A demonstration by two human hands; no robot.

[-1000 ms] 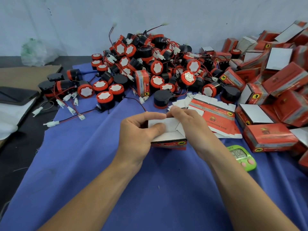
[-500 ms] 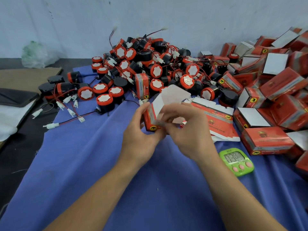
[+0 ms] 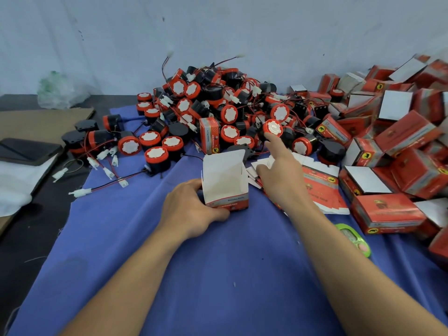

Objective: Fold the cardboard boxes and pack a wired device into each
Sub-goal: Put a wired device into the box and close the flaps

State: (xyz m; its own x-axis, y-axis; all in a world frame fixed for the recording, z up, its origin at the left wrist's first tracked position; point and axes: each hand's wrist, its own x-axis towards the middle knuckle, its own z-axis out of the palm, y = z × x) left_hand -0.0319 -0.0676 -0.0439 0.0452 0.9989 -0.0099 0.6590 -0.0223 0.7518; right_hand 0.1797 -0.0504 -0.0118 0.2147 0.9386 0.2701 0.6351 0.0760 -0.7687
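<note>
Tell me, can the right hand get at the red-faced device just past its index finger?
Probably yes: the right hand extends over the flat box blanks, index fingertip at the device, which lies at the pile's near edge with nothing covering it.

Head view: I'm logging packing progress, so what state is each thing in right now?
Open box: upright, top flaps open.
Left grip: holds the box's base.
Red-capped device: unpacked, on the pile.
Right grip: empty, forefinger stretched toward that device.
Flat blanks: unfolded, lying flat.
Boxes at right: folded up, heaped.
Phone: screen dark.
</note>
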